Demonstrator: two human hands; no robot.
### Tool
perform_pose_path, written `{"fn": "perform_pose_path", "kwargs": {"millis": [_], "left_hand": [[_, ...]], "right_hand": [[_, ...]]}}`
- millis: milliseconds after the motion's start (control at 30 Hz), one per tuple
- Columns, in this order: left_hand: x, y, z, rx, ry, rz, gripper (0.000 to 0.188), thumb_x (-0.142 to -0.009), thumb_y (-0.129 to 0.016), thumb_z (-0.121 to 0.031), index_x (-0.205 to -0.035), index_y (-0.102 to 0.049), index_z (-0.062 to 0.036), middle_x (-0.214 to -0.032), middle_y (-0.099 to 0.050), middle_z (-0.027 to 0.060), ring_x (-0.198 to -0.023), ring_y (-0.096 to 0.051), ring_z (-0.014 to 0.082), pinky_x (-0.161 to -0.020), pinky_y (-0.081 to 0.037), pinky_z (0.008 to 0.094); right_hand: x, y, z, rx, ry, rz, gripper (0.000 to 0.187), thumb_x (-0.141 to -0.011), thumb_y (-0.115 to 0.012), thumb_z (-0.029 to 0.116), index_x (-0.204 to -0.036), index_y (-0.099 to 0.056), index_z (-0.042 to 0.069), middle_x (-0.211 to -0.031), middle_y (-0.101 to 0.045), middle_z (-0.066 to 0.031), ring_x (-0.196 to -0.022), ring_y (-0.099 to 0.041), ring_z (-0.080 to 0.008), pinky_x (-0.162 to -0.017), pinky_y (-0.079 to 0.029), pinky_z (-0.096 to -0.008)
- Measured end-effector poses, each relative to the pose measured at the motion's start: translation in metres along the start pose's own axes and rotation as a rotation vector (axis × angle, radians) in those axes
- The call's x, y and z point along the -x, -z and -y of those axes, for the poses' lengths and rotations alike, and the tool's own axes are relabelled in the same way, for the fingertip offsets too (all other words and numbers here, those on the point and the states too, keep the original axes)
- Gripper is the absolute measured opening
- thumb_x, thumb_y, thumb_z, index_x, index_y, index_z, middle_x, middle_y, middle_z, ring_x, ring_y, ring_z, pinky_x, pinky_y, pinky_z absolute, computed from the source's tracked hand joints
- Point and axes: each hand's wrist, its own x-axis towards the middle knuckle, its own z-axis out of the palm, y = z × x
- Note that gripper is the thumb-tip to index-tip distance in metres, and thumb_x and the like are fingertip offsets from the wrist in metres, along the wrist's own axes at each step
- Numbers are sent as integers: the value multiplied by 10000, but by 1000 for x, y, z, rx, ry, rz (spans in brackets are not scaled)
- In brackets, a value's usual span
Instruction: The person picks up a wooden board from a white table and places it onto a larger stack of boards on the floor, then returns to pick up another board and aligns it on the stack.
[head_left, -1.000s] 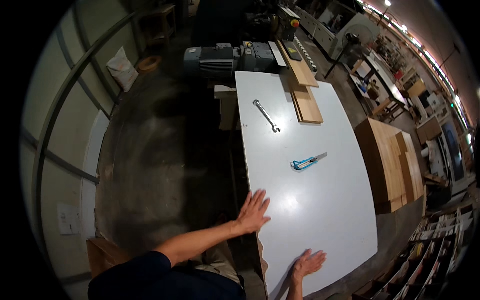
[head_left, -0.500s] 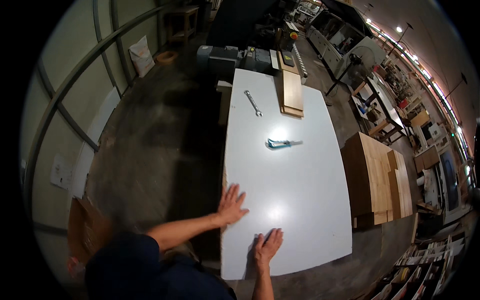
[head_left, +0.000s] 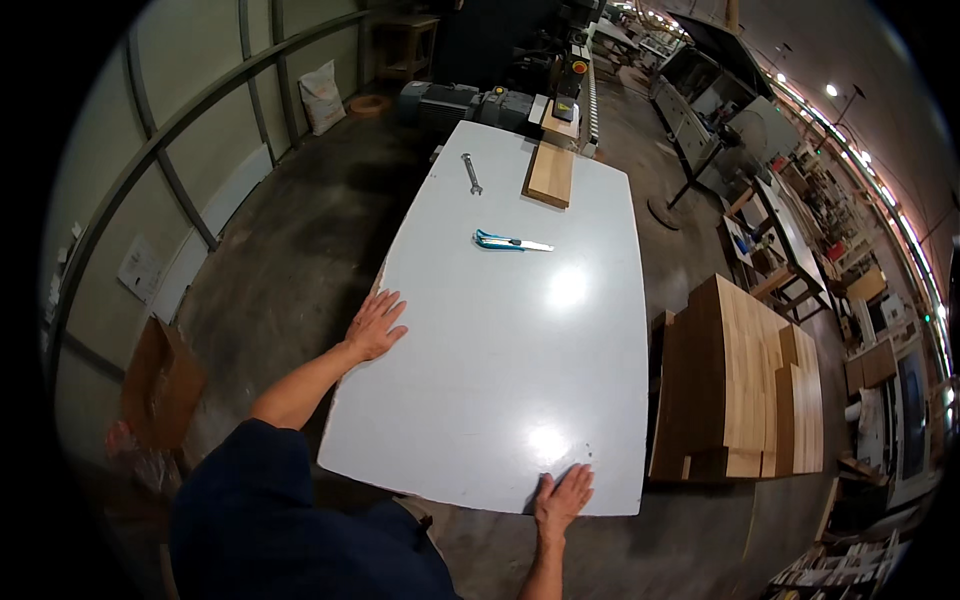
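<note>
A large white board lies flat before me like a tabletop. My left hand rests on its left edge, fingers spread and empty. Near the front right corner my right hand lies palm down on the surface, fingers stretched out, holding nothing. Farther up the board is a teal utility knife with its blade pointing right. Beyond it, toward the far left, lies a metal wrench. A light wooden plank sits at the far edge.
Behind the board stands a machine with a grey motor. Stacked wooden panels are on the floor to the right. At the left are a cardboard box and a white sack by the wall. A pedestal fan stands farther back.
My view has shifted, and the board now appears turned, with its near end farther left. Both hands stay flat on it; the right one is now closer to the right corner.
</note>
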Motion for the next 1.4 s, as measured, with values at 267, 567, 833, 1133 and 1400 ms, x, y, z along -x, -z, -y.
{"fn": "perform_pose_path", "kwargs": {"millis": [267,567,833,1133,1400], "left_hand": [[6,-22,9,-74,67,-200,459,-853,-534,-300,-1220,-508,-25,-1338,-426,161,-1271,-350,317,-1079,-231,453],[-9,-40,-57,-370,907,-348,542,-880,-498,-375,-1258,-461,12,-1354,-362,248,-1282,-294,377,-1070,-196,503],[-49,-73,-255,-154,792,-155,638,-893,-465,-418,-1347,-338,11,-1425,-251,239,-1344,-186,358,-1103,-109,490],[-49,-102,-351,-193,903,-168,607,-908,-443,-404,-1356,-337,-7,-1444,-252,186,-1350,-183,342,-1108,-115,467],[-61,-109,-362,-190,1144,-218,565,-911,-433,-368,-1360,-347,-36,-1454,-249,163,-1356,-170,334,-1111,-99,454]], "right_hand": [[-79,29,-118,105,6,29,684,-866,-536,369,-1355,-302,-48,-1431,-253,-236,-1327,-233,-383,-1074,-182,-495],[-142,34,-170,-390,-108,228,681,-781,-681,320,-1258,-408,-83,-1179,-528,-275,-1098,-531,-350,-931,-408,-371],[-181,35,-212,-644,-17,626,441,-782,-712,297,-1040,-595,-41,-880,-659,-99,-790,-606,-155,-727,-473,-282],[-233,53,-252,-724,145,1120,468,-848,-646,272,-1163,-542,-59,-945,-661,-91,-897,-583,-131,-841,-432,-257],[-366,54,-366,-641,113,1058,411,-854,-639,208,-1149,-551,-63,-946,-652,-96,-842,-594,-139,-774,-469,-261]]}}
